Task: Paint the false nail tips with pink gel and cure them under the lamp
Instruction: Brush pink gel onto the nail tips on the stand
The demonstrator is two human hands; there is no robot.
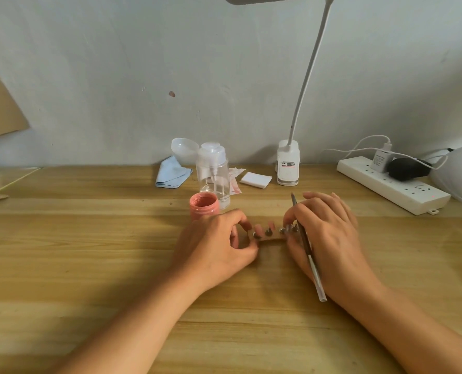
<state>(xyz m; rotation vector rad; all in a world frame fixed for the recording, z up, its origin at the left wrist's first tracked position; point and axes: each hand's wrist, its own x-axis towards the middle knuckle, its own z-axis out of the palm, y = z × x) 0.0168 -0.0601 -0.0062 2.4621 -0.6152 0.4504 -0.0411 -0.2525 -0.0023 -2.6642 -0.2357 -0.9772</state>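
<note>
Nail tip strip point(269, 237) lies mid-counter point(89, 252), long axis left to right. The left hand point(219, 247) pinches one end; the right hand point(329, 238), gripping a brush point(309, 255) pointed at the wall, pinches the other. Bare wood runs to the near edge; the gel jar point(204, 205) crowds just behind.

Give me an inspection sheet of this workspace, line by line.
Surface: wooden table.
Job's things: open jar of pink gel; nail tips on a holder between the hands; brush; lamp at the back edge.
Clutter: pump bottle, blue cloth, white pads, behind the jar.
Grippers: left hand pinches the holder's left end; right hand holds the brush, fingertips at the holder's right end.
Cables: white cable to a charger in the power strip.
Surroundings: white wall.
</note>
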